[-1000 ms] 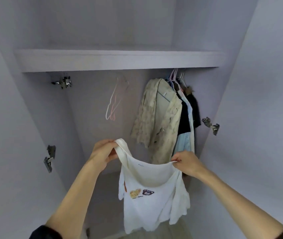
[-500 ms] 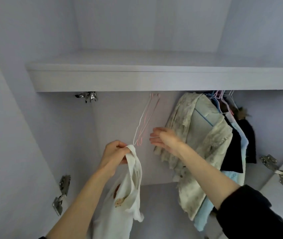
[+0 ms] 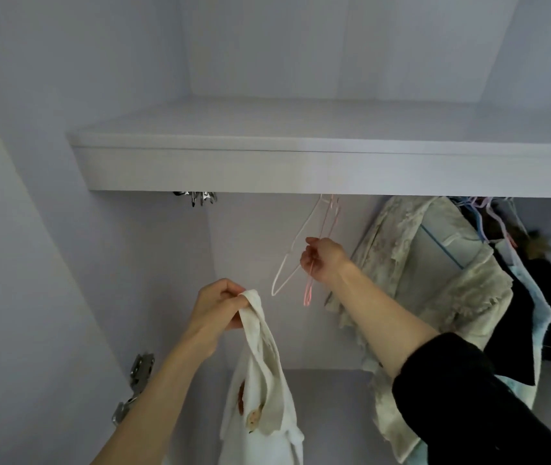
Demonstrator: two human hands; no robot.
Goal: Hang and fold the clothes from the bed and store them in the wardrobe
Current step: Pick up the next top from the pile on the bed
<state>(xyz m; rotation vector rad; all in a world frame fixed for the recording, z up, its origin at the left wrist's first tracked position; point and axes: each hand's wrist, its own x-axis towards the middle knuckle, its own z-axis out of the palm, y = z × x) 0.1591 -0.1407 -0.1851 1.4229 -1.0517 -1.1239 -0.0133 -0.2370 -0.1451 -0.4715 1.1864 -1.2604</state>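
My left hand (image 3: 218, 305) grips the bunched shoulder of a white T-shirt (image 3: 264, 391), which hangs straight down in front of the open wardrobe; a small printed figure shows on its folds. My right hand (image 3: 322, 260) reaches up and curls its fingers round the thin empty hangers (image 3: 306, 260), one white and one pink, that dangle from under the shelf. The rail they hang from is hidden behind the shelf edge.
A white shelf (image 3: 267, 169) spans the wardrobe above the hands. To the right hang a pale patterned jacket (image 3: 442, 283), dark clothes (image 3: 549, 303) and a light blue garment on several hangers. Door hinges (image 3: 135, 384) sit on the left wall.
My right hand let go of the T-shirt, rose to the empty hangers and closed on them. The left hand kept the shirt, now hanging bunched. The view tilted upward.
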